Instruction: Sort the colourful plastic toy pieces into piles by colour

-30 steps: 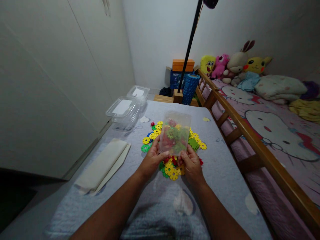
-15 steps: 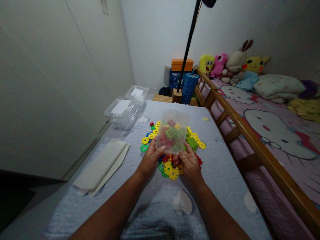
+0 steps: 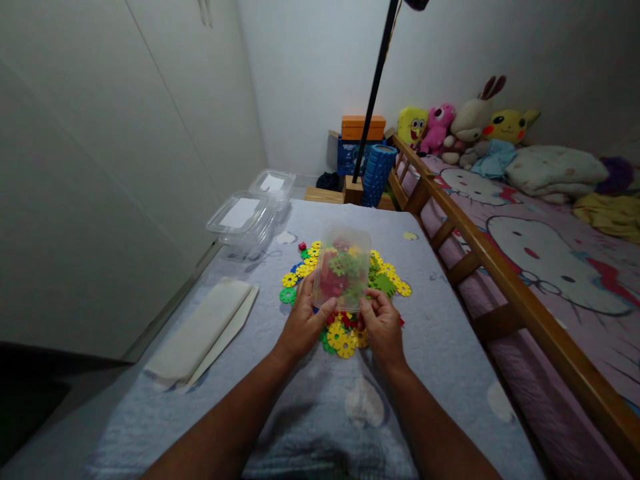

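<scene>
Between my hands is a translucent plastic lid or shallow container (image 3: 343, 270); I cannot tell which. My left hand (image 3: 304, 321) grips its near left corner, thumb on top. My right hand (image 3: 383, 325) pinches the near right corner. Under and around it lies a pile of flat toothed plastic toy pieces: yellow discs (image 3: 345, 343), green pieces (image 3: 384, 285), red ones and a few blue ones. Red and green pieces show blurred through the plastic. A small red piece (image 3: 302, 247) sits at the pile's far left.
Clear plastic boxes with lids (image 3: 243, 217) stand at the table's far left. A folded cream cloth or paper (image 3: 205, 333) lies at the left. A wooden bed rail (image 3: 480, 257) runs along the right side. A black pole (image 3: 375, 93) rises beyond the far edge.
The plastic piece has shifted slightly left and down and is turned straighter, both hands still on it. The toy pieces have stayed in place.
</scene>
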`<state>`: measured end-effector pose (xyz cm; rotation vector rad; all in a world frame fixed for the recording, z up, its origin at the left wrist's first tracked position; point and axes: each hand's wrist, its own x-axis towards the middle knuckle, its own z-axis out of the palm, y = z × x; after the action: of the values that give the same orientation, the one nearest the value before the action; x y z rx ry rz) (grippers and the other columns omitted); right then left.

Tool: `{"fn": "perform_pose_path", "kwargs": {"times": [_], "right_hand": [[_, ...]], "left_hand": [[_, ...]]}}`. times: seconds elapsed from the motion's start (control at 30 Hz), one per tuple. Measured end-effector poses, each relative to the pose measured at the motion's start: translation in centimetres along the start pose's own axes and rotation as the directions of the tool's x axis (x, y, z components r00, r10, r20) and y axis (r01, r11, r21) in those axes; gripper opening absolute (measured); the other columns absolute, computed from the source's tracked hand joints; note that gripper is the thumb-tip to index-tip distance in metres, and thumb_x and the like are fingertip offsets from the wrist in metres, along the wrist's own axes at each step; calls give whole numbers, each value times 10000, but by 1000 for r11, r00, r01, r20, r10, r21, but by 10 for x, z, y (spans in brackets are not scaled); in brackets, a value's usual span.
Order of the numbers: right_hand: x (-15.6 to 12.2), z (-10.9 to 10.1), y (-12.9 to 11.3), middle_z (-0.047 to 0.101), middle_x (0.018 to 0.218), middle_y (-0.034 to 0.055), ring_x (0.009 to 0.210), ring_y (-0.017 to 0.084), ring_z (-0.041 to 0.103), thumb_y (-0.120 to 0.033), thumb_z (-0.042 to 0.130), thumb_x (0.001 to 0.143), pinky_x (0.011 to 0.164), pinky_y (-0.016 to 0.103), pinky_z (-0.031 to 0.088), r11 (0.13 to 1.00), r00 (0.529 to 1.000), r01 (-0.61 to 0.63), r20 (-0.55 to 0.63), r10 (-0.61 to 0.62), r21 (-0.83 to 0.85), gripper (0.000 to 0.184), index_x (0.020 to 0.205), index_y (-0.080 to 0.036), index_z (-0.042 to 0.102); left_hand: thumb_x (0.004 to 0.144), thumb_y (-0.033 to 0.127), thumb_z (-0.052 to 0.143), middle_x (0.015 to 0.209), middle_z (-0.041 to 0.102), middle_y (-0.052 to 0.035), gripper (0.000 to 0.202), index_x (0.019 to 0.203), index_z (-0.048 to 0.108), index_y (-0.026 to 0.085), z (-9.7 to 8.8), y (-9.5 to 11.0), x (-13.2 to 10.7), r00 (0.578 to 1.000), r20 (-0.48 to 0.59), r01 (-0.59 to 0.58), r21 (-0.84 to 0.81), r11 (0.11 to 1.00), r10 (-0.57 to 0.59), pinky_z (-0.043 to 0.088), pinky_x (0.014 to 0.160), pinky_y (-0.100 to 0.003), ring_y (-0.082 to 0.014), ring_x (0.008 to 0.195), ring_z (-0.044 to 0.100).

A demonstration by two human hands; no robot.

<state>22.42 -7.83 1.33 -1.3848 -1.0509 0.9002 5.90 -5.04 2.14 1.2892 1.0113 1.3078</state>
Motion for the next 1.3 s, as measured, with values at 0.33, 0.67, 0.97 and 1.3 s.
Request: {"fn": "perform_pose_path", "kwargs": {"times": [0.33, 0.67, 0.97, 1.3], "right_hand": [[2, -4, -4, 576, 653, -42, 586, 140, 557, -366, 603, 887, 592, 261, 440, 946, 973, 171, -106, -207, -276, 192, 973, -195, 600], [1, -4, -8, 596, 860, 22, 788, 171, 581, -245, 591, 886, 729, 302, 485, 839, 892, 371, -101, -442, -397, 111, 957, -200, 664], [5, -5, 4, 630, 991, 52, 831, 167, 627, -343, 653, 856, 755, 310, 534, 979, 970, 170, -157, -186, -114, 222, 1018, -191, 652], [9, -3, 1, 555, 736, -58, 502, 64, 465, -376, 788, 720, 449, 194, 394, 945, 992, -78, -69, 105, 317, 354, 984, -205, 626]], "left_hand": [[936, 378, 556, 1077, 672, -48, 275, 1099, 719, 227, -11, 14, 5, 990, -118, -57, 207, 977, 82, 498, 923, -341, -193, 973, 631], [943, 358, 552, 1117, 659, -67, 340, 1246, 650, 239, -6, 13, 1, 990, -101, -75, 227, 971, 100, 524, 776, -306, -180, 912, 632], [957, 322, 550, 1165, 585, -67, 273, 1207, 634, 252, -8, 16, 0, 963, -72, -216, 377, 901, 261, 530, 823, -303, -188, 1019, 594], [900, 347, 608, 1097, 633, -61, 280, 1143, 641, 212, -7, 18, 2, 994, -70, -79, 111, 991, 87, 514, 794, -278, -189, 986, 606]]}}
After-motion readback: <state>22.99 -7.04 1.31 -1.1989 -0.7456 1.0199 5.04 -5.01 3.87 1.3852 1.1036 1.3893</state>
